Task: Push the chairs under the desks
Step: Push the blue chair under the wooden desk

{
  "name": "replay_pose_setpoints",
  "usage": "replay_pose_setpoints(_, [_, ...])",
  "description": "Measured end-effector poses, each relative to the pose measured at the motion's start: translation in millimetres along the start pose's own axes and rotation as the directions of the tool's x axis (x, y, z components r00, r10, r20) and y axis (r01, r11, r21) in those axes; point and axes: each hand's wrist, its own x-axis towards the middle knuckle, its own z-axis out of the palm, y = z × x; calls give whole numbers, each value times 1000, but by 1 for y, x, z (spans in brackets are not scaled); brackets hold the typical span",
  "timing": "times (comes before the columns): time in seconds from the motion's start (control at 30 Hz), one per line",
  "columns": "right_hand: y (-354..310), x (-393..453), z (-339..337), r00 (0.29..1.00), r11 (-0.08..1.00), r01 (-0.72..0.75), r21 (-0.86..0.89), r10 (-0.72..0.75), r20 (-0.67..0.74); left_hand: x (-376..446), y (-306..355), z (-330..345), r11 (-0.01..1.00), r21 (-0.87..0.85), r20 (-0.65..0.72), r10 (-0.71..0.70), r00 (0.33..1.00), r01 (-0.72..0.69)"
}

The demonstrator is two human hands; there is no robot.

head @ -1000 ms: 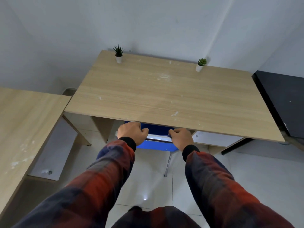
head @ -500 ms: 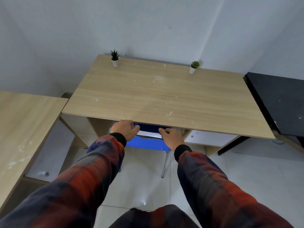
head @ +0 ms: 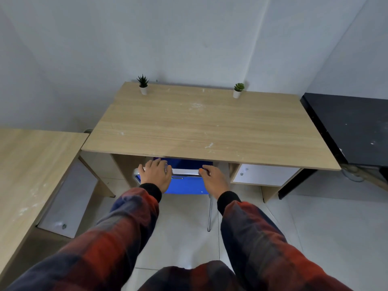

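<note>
Both hands — left hand [head: 155, 177], right hand [head: 214, 179] — laid loosely, fingers uncurled, on blue chair [head: 186, 184] backrest; push evenly, straight under wooden desk [head: 210, 127].

Blue chair [head: 185, 184] w/ silver frame. Light wood-grain desk [head: 210, 127], white smudges. Black table [head: 352, 124], white specks. Red/dark plaid sleeves [head: 117, 234]. White pots, green succulents [head: 143, 85]. Pale grey floor tiles [head: 327, 227].

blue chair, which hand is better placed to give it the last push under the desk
Left, marginally. The left hand lies flat over the blue chair's top rail; the right hand only reaches its end. Both would push straighter under the desk.
</note>
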Motion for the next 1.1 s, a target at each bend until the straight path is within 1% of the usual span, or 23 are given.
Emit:
replay_pose_setpoints(0.1, [4,-27,-1,1000,996,-25,81,25,5,-32,13,12,1000,-18,-24,-10,1000,9])
replay_pose_setpoints(0.2, [14,-49,-5,1000,987,4,159,-2,-16,-69,31,25,995,-89,-12,-46,999,45])
replay_pose_setpoints(0.23, [20,-57,-8,1000,985,-7,174,9,-13,-82,39,31,991,-124,7,-53,999,53])
replay_pose_setpoints(0.33, [35,-78,-16,994,978,-89,187,77,72,-112,53,46,975,-205,110,-67,992,89])
replay_pose_setpoints(0.43, [48,-99,-30,994,976,-86,201,71,80,-130,63,56,964,-250,174,-52,983,95])
replay_pose_setpoints(0.6, [64,-131,-51,997,975,-78,207,70,46,-159,78,65,935,-352,136,-6,991,54])
replay_pose_setpoints(0.7, [76,-152,-53,997,979,-72,193,65,46,-189,86,68,918,-393,103,-12,995,52])
replay_pose_setpoints(0.93, [81,-199,-48,997,979,-65,195,57,47,-231,91,56,918,-396,86,60,995,-21])
replay_pose_setpoints(1.03, [78,-219,-50,998,980,-60,190,60,5,-244,91,46,913,-402,58,103,993,-72])
replay_pose_setpoints(1.1, [73,-231,-49,998,982,-55,182,58,-9,-253,86,40,907,-414,55,110,992,-78])
